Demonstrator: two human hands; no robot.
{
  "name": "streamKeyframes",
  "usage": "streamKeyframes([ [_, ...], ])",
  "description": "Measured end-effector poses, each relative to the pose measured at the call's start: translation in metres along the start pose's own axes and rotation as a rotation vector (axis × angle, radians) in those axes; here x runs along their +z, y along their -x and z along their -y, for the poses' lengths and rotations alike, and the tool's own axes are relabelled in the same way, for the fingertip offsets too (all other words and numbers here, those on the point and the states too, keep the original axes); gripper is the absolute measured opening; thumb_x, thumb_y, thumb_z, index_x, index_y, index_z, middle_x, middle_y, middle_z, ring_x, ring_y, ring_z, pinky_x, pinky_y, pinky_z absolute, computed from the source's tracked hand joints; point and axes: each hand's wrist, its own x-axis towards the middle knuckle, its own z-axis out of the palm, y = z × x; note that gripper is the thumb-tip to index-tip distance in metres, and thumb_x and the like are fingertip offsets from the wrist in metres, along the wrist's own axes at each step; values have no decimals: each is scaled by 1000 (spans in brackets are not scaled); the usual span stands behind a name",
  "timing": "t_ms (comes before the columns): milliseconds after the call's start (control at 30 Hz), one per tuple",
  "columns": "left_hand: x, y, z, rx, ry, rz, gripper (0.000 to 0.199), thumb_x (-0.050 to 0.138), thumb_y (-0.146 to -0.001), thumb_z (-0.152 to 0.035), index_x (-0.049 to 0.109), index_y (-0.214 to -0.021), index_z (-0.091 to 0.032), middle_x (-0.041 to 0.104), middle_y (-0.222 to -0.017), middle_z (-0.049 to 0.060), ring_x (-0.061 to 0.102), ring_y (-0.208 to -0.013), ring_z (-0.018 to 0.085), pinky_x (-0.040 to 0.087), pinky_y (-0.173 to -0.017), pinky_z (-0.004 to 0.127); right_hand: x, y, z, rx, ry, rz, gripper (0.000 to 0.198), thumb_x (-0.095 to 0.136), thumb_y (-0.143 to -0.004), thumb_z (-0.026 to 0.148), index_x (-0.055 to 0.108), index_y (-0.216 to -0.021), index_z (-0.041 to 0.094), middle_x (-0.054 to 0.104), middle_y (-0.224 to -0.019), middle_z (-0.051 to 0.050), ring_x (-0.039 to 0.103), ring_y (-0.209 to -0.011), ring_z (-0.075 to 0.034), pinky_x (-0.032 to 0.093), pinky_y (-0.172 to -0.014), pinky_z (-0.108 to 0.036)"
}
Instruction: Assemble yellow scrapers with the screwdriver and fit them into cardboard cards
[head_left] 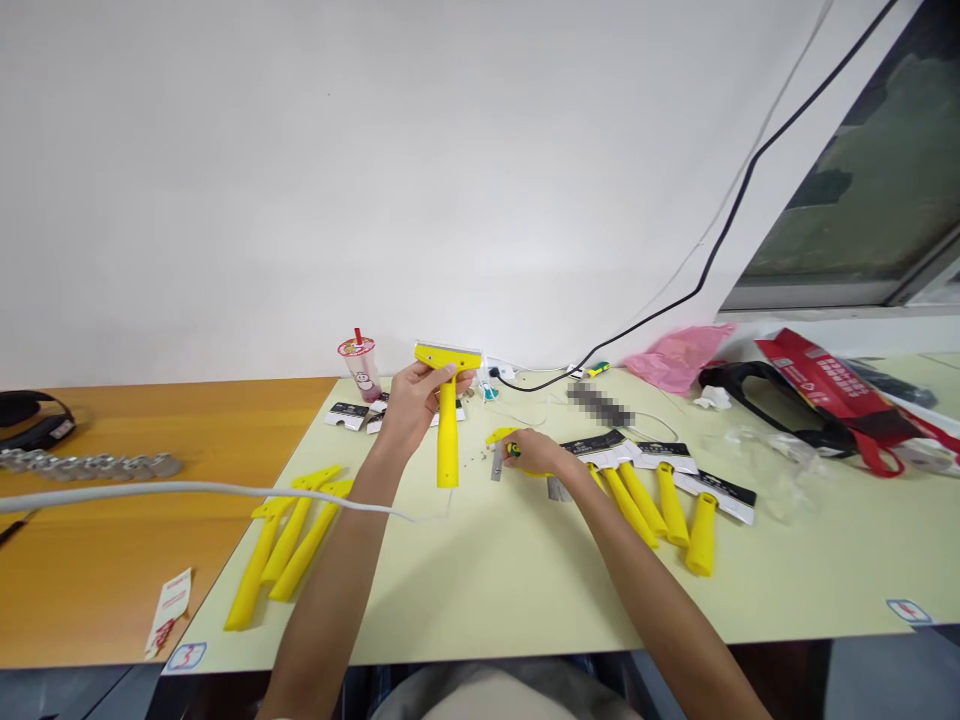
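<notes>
My left hand [421,395] is closed on a yellow scraper [448,430], held upright above the table with its wide head at the top and its handle hanging down. Low over the tabletop, my right hand [534,453] has its fingers closed round a small green-and-black tool [513,450], mostly hidden by the fingers. Yellow plastic parts [501,435] show around that hand. A flat metal blade [496,462] lies beside its fingertips, and another metal plate [557,489] is under the wrist. Small specks, perhaps screws, are scattered between the hands.
Several yellow scrapers [289,545] lie at the left; yellow handles [673,505] with black-and-white cards [716,493] lie at the right. A drink cup [361,370] stands near the wall. A black cable [697,290], pink bag [679,358] and red bag [825,385] are farther right.
</notes>
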Motion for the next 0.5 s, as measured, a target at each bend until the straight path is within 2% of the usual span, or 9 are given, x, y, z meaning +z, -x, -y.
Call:
streamKeyframes([
  [267,-4,27,4,-3,-2,-29,27,93,-78,-22,78,-97,-10,84,-104,16,83,-110,33,65,-109,48,29,-3,-1,41,72,-138,35,71,-107,41,70,-134,19,71,-138,-11,72,-119,-26,62,-103,-49],
  [400,-10,33,18,-13,21,-45,27,93,-78,-21,77,-97,-10,84,-100,15,83,-108,32,64,-111,48,33,2,4,19,57,-227,34,72,-107,40,71,-133,19,71,-137,-11,72,-118,-25,63,-101,-48],
  [500,-18,31,33,-34,78,-66,23,90,-80,-19,77,-98,-9,84,-101,16,83,-105,29,63,-112,45,30,7,9,-19,-21,-355,28,72,-106,36,71,-127,17,72,-131,-10,72,-112,-24,62,-99,-46],
])
